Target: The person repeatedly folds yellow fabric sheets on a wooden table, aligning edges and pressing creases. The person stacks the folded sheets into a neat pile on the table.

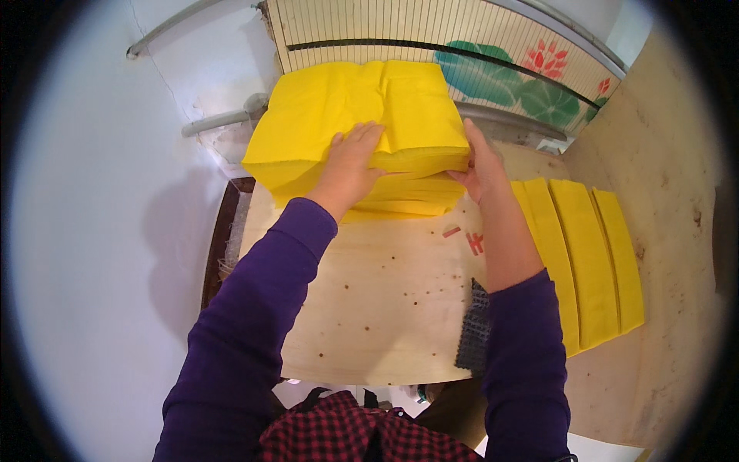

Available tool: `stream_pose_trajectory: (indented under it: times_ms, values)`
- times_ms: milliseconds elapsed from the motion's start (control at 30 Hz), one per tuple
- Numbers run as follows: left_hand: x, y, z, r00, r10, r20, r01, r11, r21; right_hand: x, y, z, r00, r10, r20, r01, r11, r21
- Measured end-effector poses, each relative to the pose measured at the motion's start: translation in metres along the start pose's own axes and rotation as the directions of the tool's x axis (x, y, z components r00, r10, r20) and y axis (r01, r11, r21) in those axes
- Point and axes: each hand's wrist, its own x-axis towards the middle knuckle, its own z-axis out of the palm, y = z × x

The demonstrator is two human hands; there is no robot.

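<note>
A tall stack of soft yellow sheets (308, 115) stands at the far side of the wooden table, its top sheet creased down the middle. Whether the sheets are cloth or paper I cannot tell. My left hand (352, 165) grips the stack's near edge, fingers resting on top and thumb against the front where the layers part. At the near right corner, my right hand (481, 165) clasps the upper layers, fingers up along the side and thumb by the gap between layers. The lower layers sag unevenly beneath.
Several folded yellow bundles (589, 266) lie side by side on the right. A dark grey textured cloth (473, 331) rests by my right forearm. Red marks (475, 243) show on the wooden tabletop (369, 300). A slatted panel with painted flowers (546, 58) and metal rails stand behind; a white wall is left.
</note>
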Motion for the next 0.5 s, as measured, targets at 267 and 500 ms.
stream_pose_trajectory:
  times_ms: [267, 500]
  values:
    - [-0.002, -0.001, 0.003, 1.0, 0.006, 0.003, -0.006, 1.0, 0.008, 0.028, -0.011, 0.0, 0.989, 0.126, 0.079, -0.098, 0.952, -0.291]
    - [0.0, -0.003, 0.006, 1.0, 0.008, 0.008, -0.008, 1.0, 0.027, 0.003, -0.027, 0.012, 0.986, 0.094, 0.136, -0.057, 0.966, -0.254]
